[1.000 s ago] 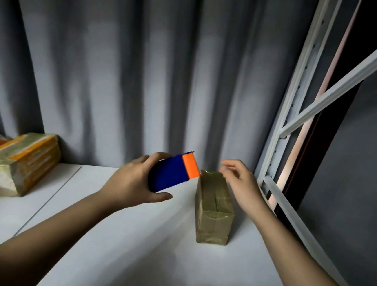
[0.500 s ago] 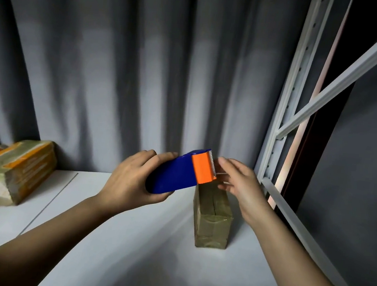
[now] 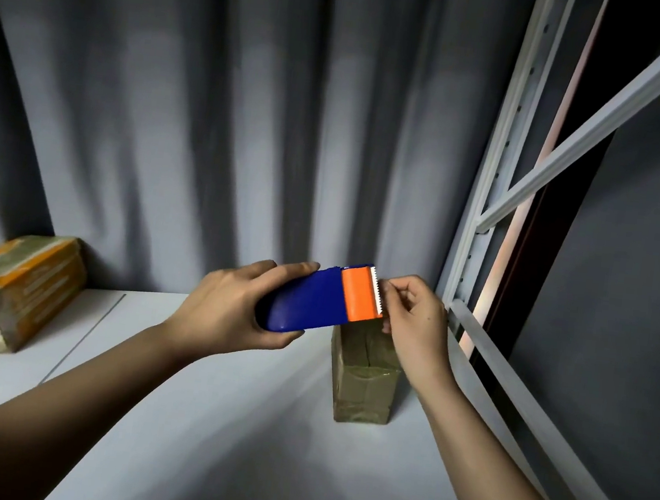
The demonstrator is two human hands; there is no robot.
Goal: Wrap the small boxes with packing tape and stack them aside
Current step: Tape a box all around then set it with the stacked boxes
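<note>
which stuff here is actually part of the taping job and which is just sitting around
In the job: tape dispenser, left hand, right hand, brown box, wrapped boxes set aside.
Just there: grey curtain, metal rack frame, white shelf.

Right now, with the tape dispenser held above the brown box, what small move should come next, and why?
Probably pull the tape end out. The left hand holds the tape dispenser over the brown box, and the right hand has its fingertips at the toothed edge, so no tape reaches the box yet.
</note>
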